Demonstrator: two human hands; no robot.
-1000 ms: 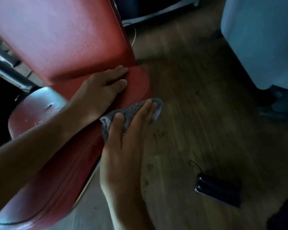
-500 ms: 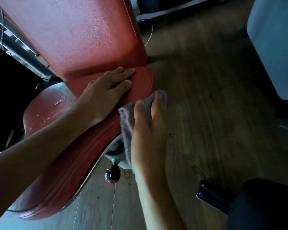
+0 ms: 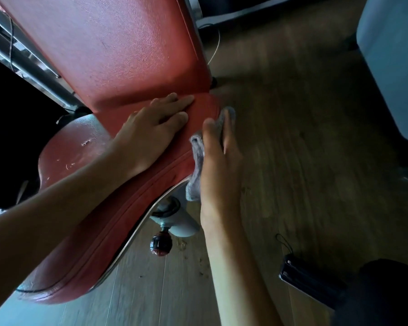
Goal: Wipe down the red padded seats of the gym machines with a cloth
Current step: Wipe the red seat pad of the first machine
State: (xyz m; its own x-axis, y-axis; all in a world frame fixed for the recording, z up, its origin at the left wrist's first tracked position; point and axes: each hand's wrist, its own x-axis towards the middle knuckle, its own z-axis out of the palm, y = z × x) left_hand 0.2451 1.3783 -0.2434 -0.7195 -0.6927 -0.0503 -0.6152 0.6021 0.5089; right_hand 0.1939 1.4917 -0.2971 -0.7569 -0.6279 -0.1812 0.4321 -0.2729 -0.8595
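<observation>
Head: right hand (image 3: 220,165) slid cloth (image 3: 195,184) down seat (image 3: 99,243) edge.

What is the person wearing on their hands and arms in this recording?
Nothing that shows. The left hand and right hand are bare, with no gloves, rings, watch or wristbands visible. The left forearm and right forearm are uncovered up to the picture's edge, so no sleeve is in view.
</observation>
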